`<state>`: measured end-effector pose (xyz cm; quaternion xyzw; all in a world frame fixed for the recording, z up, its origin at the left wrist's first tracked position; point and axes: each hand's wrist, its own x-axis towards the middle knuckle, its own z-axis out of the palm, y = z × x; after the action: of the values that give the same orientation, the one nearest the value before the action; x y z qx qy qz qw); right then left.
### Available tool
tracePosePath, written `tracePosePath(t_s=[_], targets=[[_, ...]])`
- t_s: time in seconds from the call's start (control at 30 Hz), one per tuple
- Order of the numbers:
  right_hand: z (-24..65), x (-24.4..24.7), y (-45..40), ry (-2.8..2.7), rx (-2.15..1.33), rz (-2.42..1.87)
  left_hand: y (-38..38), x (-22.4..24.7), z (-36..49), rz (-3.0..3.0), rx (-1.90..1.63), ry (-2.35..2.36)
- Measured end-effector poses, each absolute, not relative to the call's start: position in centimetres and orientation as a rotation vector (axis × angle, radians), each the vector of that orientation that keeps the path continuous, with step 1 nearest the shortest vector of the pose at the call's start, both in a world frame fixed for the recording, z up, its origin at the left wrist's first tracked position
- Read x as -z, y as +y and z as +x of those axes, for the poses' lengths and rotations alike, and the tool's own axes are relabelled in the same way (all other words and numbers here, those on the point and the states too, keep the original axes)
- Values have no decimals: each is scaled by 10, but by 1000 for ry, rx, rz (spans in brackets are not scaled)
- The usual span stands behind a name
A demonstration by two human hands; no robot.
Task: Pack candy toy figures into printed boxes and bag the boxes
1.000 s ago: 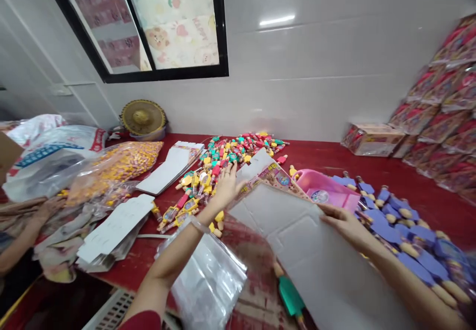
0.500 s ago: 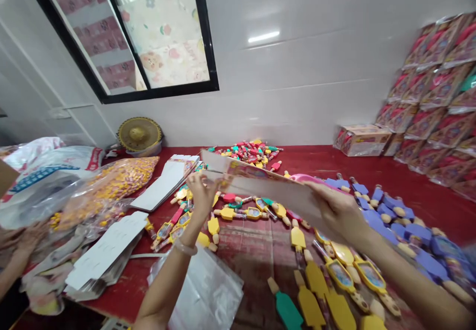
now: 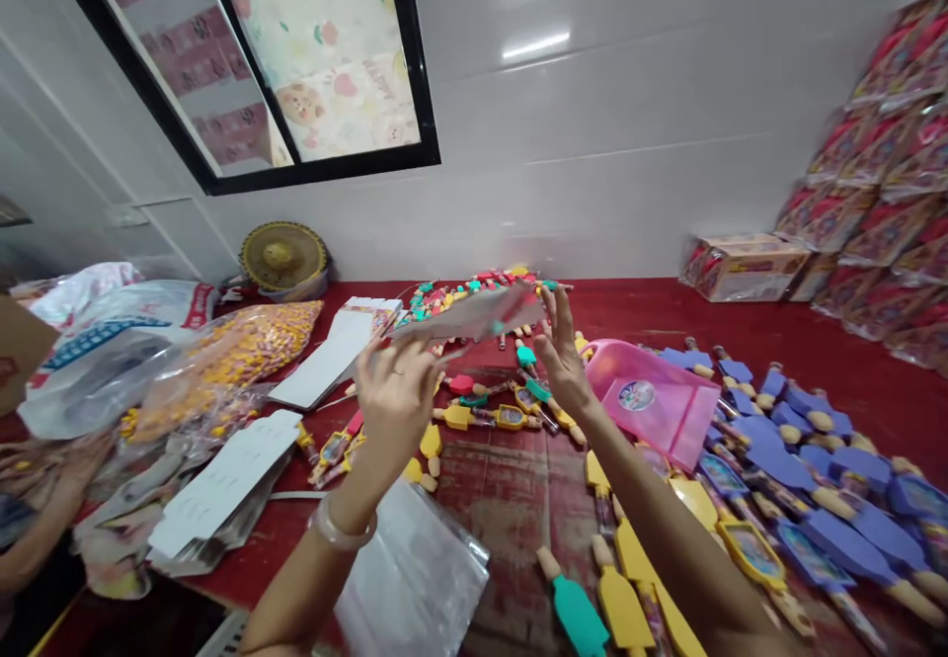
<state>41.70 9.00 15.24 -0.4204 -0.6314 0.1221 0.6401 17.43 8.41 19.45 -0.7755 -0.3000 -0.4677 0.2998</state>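
Note:
My left hand (image 3: 396,390), a bracelet on its wrist, is closed on the near left edge of a flat cardboard piece (image 3: 474,313). The piece is held up nearly edge-on above the red table and is blurred by motion. Beside its right end is my right hand (image 3: 564,356), fingers raised and apart; whether it touches the card cannot be made out. Below and around the hands lie toy popsicle-shaped pieces, among them a yellow one (image 3: 622,598) and a green one (image 3: 578,613). A pink translucent plastic holder (image 3: 652,395) with a round sticker stands right of my right hand.
Flat white cardboard stacks (image 3: 326,356) and clear plastic bags (image 3: 415,568) lie left and in front. A bag of small yellow pieces (image 3: 244,356) is farther left, near another person's hand (image 3: 66,469). Purple pieces (image 3: 777,450) and stacked wrapped boxes (image 3: 874,183) occupy the right.
My right hand has let go of the cardboard and moved left, fingers now apart. The cardboard has turned and shifted left in my left hand, uncovering the pink holder.

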Motion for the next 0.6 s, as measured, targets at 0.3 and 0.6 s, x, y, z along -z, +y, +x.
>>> tracePosePath(t_s=[0.3,0.6], targets=[[426,-122,52,-1568,-625,-849,31,-154,219,-2625,876,-485],[454,-69,-18,-1434,-867,-892,25,-122,244,-3195,720,-1009]])
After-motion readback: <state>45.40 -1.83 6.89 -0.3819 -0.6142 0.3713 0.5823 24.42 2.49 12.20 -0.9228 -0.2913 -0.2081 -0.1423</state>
